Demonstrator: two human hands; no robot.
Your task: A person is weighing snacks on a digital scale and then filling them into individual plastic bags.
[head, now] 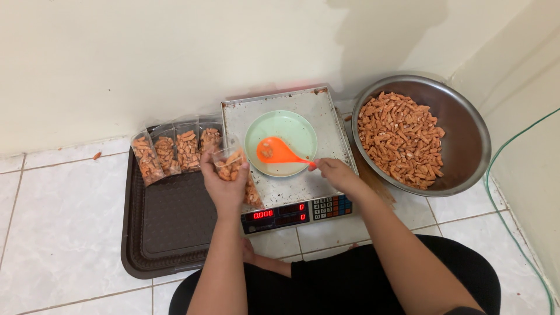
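Observation:
My left hand [224, 185] holds a small clear plastic bag [232, 165] partly filled with orange-brown snack sticks, over the left edge of a metal weighing scale [326, 125]. My right hand [337, 174] grips the handle of an orange plastic spoon [277, 153], whose bowl rests in a pale green plate [298, 129] on the scale's platform. A few snack pieces lie in the spoon.
A large steel bowl [461, 125] of snack sticks stands to the right by the wall. A dark brown tray [169, 224] on the left carries several filled bags [175, 151] along its far edge. The scale's display [274, 214] glows red. White floor tiles lie all around.

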